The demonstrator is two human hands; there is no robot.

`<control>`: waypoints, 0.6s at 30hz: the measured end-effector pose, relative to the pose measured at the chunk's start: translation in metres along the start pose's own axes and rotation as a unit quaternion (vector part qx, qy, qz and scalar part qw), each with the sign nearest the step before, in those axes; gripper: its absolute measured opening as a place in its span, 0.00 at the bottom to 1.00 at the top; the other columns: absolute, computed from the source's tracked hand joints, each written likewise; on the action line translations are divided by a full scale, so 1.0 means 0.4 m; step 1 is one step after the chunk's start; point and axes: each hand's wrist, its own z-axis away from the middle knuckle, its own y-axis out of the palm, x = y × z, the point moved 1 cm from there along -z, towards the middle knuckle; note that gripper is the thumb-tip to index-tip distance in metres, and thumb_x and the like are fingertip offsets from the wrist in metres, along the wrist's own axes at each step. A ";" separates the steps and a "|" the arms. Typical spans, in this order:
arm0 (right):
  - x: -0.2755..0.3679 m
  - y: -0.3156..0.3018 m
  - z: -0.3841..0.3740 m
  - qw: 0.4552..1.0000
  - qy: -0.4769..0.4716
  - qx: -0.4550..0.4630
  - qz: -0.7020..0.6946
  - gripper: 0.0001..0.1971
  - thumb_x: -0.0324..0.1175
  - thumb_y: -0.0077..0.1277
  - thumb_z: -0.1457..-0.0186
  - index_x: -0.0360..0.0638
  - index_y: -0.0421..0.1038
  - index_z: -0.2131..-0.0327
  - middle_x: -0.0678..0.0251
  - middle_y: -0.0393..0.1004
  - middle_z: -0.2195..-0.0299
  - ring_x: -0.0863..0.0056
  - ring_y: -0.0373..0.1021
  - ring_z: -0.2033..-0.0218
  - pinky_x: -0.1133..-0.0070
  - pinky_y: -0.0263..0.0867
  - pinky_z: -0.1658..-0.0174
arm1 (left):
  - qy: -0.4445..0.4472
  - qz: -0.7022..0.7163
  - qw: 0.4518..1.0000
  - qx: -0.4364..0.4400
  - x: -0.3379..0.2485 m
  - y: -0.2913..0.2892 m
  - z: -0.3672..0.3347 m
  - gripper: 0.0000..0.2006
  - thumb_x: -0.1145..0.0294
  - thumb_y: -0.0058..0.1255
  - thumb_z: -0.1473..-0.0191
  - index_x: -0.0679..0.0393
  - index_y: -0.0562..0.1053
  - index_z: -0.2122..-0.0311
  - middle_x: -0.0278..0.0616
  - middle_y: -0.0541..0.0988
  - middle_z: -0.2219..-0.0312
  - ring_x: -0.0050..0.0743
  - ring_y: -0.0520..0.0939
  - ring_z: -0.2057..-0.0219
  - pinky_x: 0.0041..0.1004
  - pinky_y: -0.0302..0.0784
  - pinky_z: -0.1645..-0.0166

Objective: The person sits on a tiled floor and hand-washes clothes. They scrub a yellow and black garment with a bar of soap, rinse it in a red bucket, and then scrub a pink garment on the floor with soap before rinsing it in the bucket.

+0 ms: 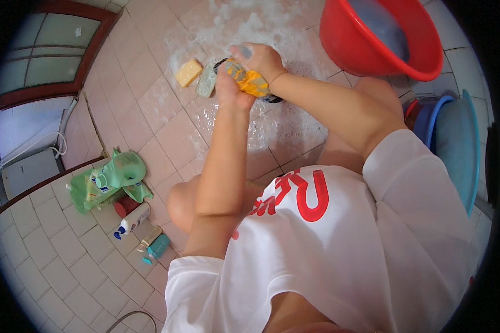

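Both my hands meet over the wet floor at the top middle, gripping a bunched yellow-and-grey cloth [250,82] with black parts at its ends. My left hand [231,91] is closed around its left side. From the right, my right hand [265,61] is closed over its upper part, with a small grey-blue patch by the thumb that I cannot make out. Just left of the cloth lies a pale green block [206,81], and beside that a yellow soap bar [189,73]. White suds [205,33] spread over the tiles around them.
At the upper right stands a red basin [347,50] holding cloudy water. Blue and teal basins [458,144] lean at my right. On the left floor are a green jug [125,169], a white bottle [134,217] and a teal bottle [159,246]. A brown-framed door [103,33] is upper left.
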 end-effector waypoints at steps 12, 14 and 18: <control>-0.175 0.071 -0.044 0.969 0.166 -0.018 -0.182 0.28 0.55 0.52 0.50 0.41 0.71 0.54 0.57 0.76 0.60 0.64 0.73 0.62 0.75 0.67 0.57 | -0.002 -0.049 0.997 0.051 0.012 0.051 0.044 0.15 0.62 0.40 0.47 0.61 0.70 0.59 0.45 0.75 0.61 0.43 0.76 0.59 0.40 0.71 0.50; -0.002 0.017 -0.027 0.821 0.371 0.173 -0.398 0.29 0.53 0.55 0.51 0.39 0.70 0.53 0.60 0.75 0.60 0.68 0.72 0.61 0.76 0.67 0.57 | -0.003 -0.045 0.994 0.102 -0.062 0.006 0.055 0.19 0.59 0.38 0.46 0.61 0.69 0.56 0.47 0.74 0.56 0.46 0.75 0.55 0.45 0.68 0.46; 0.031 -0.041 -0.030 0.932 0.105 0.269 -0.220 0.26 0.48 0.58 0.53 0.40 0.71 0.55 0.60 0.75 0.63 0.71 0.71 0.61 0.77 0.66 0.57 | 0.004 -0.084 0.996 0.028 -0.042 0.002 0.045 0.30 0.41 0.35 0.44 0.57 0.66 0.49 0.46 0.71 0.51 0.48 0.72 0.50 0.50 0.65 0.45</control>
